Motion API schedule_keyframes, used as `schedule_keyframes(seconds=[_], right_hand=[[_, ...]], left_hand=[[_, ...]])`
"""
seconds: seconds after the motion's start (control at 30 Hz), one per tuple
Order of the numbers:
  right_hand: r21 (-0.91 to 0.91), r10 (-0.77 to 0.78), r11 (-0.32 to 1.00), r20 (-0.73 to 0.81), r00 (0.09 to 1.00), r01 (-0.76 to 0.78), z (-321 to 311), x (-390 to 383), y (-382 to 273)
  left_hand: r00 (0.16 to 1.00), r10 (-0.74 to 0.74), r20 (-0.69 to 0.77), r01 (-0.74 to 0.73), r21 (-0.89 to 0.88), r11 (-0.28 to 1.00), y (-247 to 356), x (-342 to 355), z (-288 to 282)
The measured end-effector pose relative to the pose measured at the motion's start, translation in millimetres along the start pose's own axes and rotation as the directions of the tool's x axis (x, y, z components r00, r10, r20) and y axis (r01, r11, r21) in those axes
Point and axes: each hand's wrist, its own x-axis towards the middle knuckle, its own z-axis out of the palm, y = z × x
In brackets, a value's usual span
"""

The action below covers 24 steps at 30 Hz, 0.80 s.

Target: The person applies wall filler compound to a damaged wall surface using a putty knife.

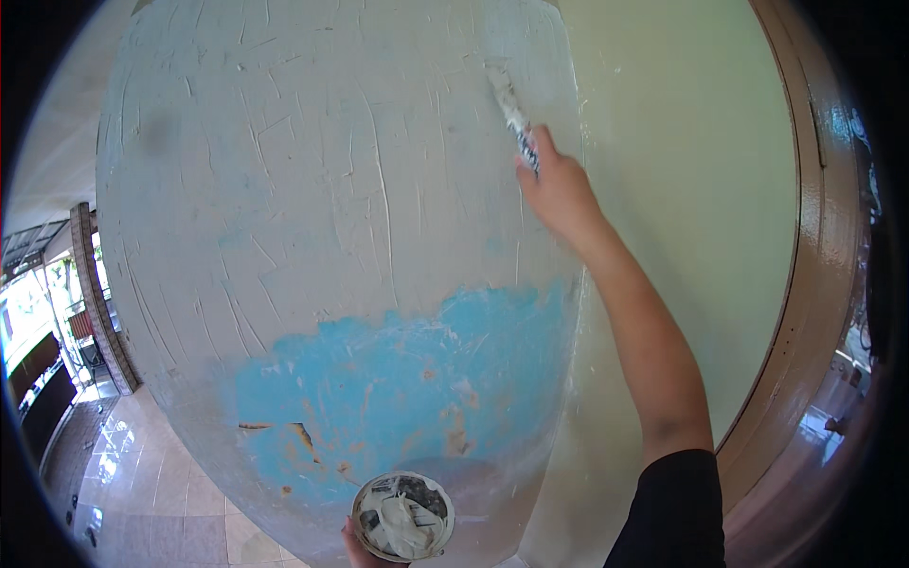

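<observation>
Near the top right of the plastered wall [331, 170], my right hand [554, 185] grips a putty knife [521, 133] whose blade, smeared with pale filler, lies at the wall's surface. The lower wall shows a rough patch of blue paint [379, 379] with chips and cracks. Low in the view, my left hand [358, 549] holds a round tub [402, 516] of pale, creamy filler, in front of the wall; most of this hand is hidden under the tub.
A pale green wall [682, 170] adjoins the plastered one on the right, beside a brown door frame [814, 237]. On the left are a pillar [95, 293], a tiled floor [151, 464] and an open, bright area with dark railings or furniture.
</observation>
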Motion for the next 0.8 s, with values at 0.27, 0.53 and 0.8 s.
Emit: schedule_keyframes(seconds=[0.27, 0.53, 0.8], right_hand=[[0.056, -0.085, 0.995, 0.006, 0.996, 0.084, 15, -79, 44], [0.195, -0.03, 0.978, -0.229, 0.973, 0.076, -11, 5, 23], [0.029, -0.078, 0.996, -0.028, 0.997, 0.078, 61, -121, 49]], left_hand=[[0.996, -0.006, 0.091, 0.003, 0.034, 0.999, -12, 7, 1], [0.999, -0.005, 0.045, 0.002, 0.065, 0.998, -30, 12, 38], [0.999, 0.052, -0.006, -0.05, 0.156, 0.986, -45, 8, 22]])
